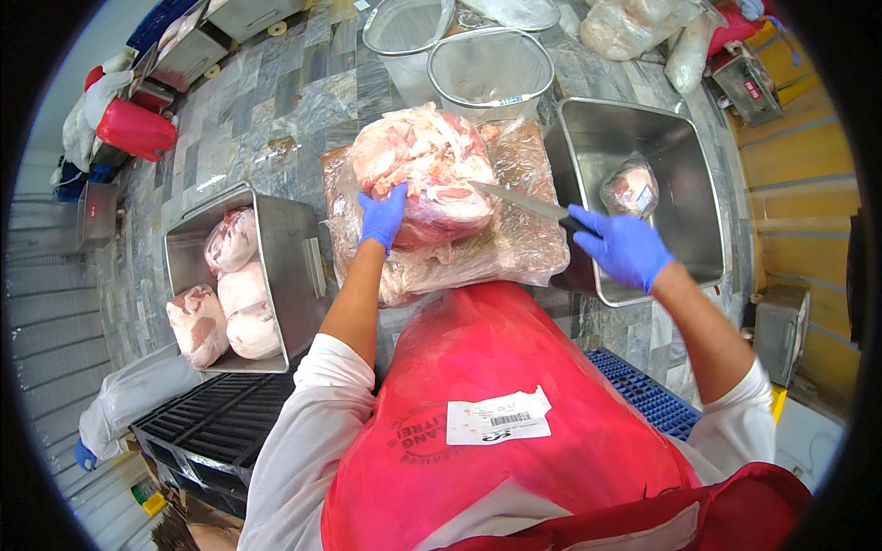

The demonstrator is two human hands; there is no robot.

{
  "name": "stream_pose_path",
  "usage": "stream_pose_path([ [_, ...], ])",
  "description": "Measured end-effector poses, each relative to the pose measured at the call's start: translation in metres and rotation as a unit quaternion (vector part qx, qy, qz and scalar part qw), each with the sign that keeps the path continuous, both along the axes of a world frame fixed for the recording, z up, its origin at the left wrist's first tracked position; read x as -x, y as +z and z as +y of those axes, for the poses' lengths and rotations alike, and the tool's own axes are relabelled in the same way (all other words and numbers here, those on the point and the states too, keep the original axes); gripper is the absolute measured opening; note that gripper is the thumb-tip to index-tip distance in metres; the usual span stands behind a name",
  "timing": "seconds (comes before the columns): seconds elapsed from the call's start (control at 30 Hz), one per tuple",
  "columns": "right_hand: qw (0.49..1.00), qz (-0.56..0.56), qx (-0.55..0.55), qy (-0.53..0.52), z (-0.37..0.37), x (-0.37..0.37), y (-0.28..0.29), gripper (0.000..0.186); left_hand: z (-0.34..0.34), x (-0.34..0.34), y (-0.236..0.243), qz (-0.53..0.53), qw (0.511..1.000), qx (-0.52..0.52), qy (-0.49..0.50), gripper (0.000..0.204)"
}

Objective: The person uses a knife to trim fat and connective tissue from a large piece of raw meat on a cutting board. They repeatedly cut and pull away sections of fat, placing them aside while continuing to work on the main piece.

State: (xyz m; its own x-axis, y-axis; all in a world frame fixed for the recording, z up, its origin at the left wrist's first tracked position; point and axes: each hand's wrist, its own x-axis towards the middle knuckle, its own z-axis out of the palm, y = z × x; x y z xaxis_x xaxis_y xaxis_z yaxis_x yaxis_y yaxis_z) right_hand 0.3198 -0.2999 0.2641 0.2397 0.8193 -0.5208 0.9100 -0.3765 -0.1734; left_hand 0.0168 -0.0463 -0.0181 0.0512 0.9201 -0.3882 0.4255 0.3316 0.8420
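A large raw piece of meat, pale with fat and red at its near side, lies on a plastic-wrapped block in front of me. My left hand, in a blue glove, grips its near left edge, thumb apart from the fingers. In my blue-gloved right hand is a knife, its black handle closed in the fingers. The long blade points left, and its tip meets the meat's right side. Whether the tip has gone into the meat, I cannot tell.
A steel tub at left holds several meat pieces. Another steel tub at right contains one wrapped piece. Lined bins stand beyond the block. A blue grate lies low right. A person in red is far left.
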Motion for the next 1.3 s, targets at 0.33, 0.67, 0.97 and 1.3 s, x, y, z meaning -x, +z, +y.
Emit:
stream_pose_path([
  [0.33, 0.96, -0.087, 0.146, 0.223, 0.134, 0.01, 0.063, 0.037, -0.012, -0.002, 0.016, 0.01, 0.999, -0.031, 0.014, 0.113],
  [0.67, 0.984, 0.179, 0.006, 0.016, 0.059, -0.022, -0.03, 0.046, -0.015, 0.009, 0.03, 0.019, 0.999, 0.036, -0.01, 0.107],
  [0.97, 0.979, 0.161, 0.077, 0.094, 0.077, -0.068, -0.025, 0.059, 0.0, 0.004, 0.059, 0.018, 0.998, 0.038, -0.041, 0.113],
  [1.3, 0.984, 0.127, 0.047, 0.116, 0.063, -0.075, -0.023, 0.052, -0.002, -0.002, 0.066, -0.016, 0.998, 0.068, -0.007, 0.109],
])
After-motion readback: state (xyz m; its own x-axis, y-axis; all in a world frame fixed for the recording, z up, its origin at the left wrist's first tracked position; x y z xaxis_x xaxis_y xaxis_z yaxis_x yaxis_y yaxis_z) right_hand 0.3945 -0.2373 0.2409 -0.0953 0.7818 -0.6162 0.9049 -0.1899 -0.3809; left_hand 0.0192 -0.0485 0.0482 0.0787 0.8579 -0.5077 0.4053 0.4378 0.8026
